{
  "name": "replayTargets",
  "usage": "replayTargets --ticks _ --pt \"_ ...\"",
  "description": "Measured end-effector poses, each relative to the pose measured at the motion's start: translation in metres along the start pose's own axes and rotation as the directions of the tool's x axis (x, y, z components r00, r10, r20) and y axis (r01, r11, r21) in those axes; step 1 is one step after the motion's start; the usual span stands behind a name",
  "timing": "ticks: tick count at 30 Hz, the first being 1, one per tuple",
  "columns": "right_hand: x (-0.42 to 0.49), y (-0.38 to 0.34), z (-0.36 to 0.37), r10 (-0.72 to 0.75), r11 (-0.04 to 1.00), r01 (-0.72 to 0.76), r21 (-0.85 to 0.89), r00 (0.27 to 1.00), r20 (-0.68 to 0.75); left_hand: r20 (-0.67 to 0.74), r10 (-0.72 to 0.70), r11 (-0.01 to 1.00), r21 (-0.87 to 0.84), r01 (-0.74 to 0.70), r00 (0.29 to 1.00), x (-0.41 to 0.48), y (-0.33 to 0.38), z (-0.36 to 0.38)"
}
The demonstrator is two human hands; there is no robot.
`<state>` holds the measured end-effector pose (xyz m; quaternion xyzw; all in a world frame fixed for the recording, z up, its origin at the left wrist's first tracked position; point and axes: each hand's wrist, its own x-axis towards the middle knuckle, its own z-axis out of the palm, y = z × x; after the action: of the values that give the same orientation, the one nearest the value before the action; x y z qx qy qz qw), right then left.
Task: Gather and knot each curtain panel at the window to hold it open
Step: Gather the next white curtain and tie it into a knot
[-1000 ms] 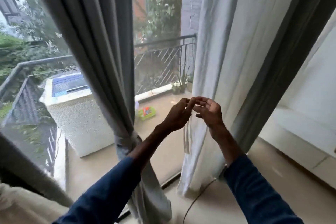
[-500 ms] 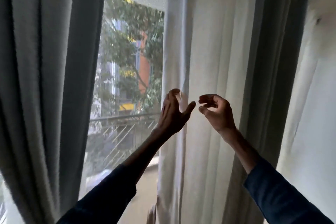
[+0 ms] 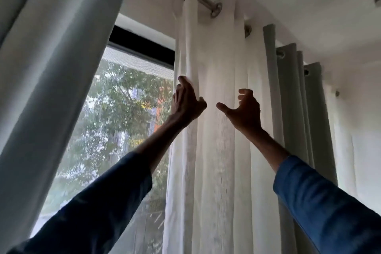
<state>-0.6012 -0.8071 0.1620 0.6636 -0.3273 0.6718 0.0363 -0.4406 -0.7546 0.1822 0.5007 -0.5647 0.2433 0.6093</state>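
Beside the window (image 3: 123,130) with its black top frame hang a plain white sheer (image 3: 216,130) and grey-green drapes (image 3: 292,109), under a silver rod (image 3: 206,0), while both sleeves (image 3: 329,202) are plain dark blue

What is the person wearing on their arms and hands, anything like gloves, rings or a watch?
Both arms are in long sleeves of dark blue cloth; the right sleeve catches more light and reads a brighter blue than the left sleeve. Each sleeve ends partway up the forearm, leaving the wrist bare. The left hand and right hand are bare: no gloves, and no ring, watch or bracelet shows.
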Motion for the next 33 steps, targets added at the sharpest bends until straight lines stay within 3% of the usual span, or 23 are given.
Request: replayTargets --ticks 6,9,13,20,25,27,30,33 --pt "0.055 -0.008 0.011 -0.011 1.0 0.011 -0.009 1.0 -0.005 0.056 -0.014 1.0 0.015 0.014 0.998 0.066 0.023 -0.005" --pt "0.081 -0.015 0.015 -0.059 0.998 0.058 -0.006 0.996 -0.064 -0.05 0.002 0.998 0.056 0.001 0.999 0.088 0.033 -0.015" --pt "0.112 -0.025 0.02 -0.139 0.989 0.134 -0.055 0.985 -0.106 -0.236 0.118 0.971 0.233 -0.062 0.965 0.11 0.044 -0.035" --pt "0.126 -0.029 0.038 -0.209 0.978 0.207 -0.031 0.968 -0.136 -0.351 0.233 0.85 0.527 -0.015 0.907 0.126 0.037 -0.073" --pt "0.138 -0.033 0.046 -0.146 0.975 0.172 0.142 0.973 -0.177 -0.359 0.311 0.666 0.743 0.068 0.88 0.13 0.025 -0.12" --pt "0.14 -0.041 0.047 -0.141 0.964 0.176 0.201 0.975 -0.174 -0.382 0.288 0.646 0.755 0.116 0.878 0.135 0.027 -0.14" --pt "0.141 -0.055 0.044 -0.129 0.936 0.182 0.3 0.973 -0.189 -0.47 0.193 0.716 0.667 0.205 0.861 0.139 0.026 -0.166" --pt "0.136 -0.07 0.042 -0.131 0.927 0.191 0.322 0.971 -0.2 -0.471 0.193 0.706 0.676 0.211 0.861 0.131 0.023 -0.176"
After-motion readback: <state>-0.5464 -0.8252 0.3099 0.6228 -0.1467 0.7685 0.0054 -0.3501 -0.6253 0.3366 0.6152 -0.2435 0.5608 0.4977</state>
